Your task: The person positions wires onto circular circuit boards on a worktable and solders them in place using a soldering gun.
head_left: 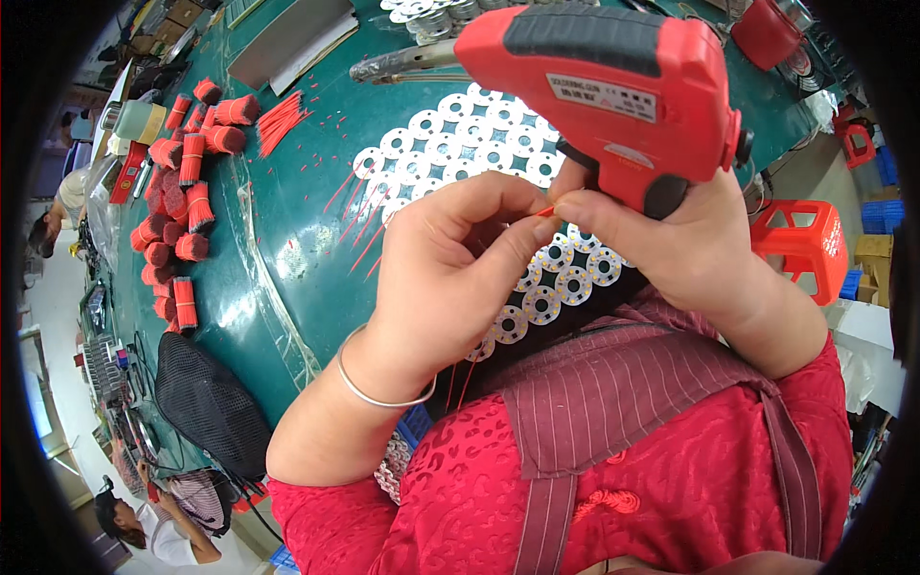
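Note:
My left hand point(446, 264) is closed, its thumb and forefinger pinching a thin red wire point(545, 212) over the table. Against it, the thumb and forefinger of my right hand point(676, 240) meet at the same wire. That right hand also grips a red and black soldering gun point(594, 86), whose metal tip end point(402, 61) points left. Beneath both hands lie rows of round white LED boards point(422, 165), each with a hole in its centre. Several loose red wires point(362, 225) stick out from the left side of the rows.
Bundles of red wire point(192, 158) are heaped on the green table point(307, 249) at left, near a loose pile of cut wires point(281, 123). Stacked round discs point(436, 24) stand at the back. A red plastic stool point(800, 244) is on the right. Two people are at far left.

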Demonstrator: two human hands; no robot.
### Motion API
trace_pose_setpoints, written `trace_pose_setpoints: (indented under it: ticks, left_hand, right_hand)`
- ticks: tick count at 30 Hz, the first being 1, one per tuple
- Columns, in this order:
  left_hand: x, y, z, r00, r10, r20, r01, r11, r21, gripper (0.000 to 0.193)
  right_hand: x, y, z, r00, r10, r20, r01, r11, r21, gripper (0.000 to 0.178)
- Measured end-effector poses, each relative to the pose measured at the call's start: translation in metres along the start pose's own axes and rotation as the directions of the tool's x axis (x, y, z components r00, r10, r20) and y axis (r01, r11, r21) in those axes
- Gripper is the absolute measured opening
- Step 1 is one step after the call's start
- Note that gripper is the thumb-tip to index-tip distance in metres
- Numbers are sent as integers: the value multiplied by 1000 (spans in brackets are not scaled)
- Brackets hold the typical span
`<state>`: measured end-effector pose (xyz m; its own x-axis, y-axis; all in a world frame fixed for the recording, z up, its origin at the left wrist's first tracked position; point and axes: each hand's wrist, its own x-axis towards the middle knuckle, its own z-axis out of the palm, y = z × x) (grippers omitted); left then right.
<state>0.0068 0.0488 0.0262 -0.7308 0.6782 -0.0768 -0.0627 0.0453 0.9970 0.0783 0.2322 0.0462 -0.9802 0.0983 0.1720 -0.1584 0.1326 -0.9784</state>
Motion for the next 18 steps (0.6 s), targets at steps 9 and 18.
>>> trace_pose_setpoints:
  ticks: [9, 18]
  left_hand:
    - [4, 2, -2, 995, 101, -4, -95, 952, 291, 13]
    - [13, 19, -54, 862, 499, -84, -207, 499, 841, 8]
  right_hand:
    - [-4, 2, -7, 997, -41, 58, 55, 961, -271, 23]
    - [-4, 0, -21, 995, 63, -81, -66, 997, -38, 21]
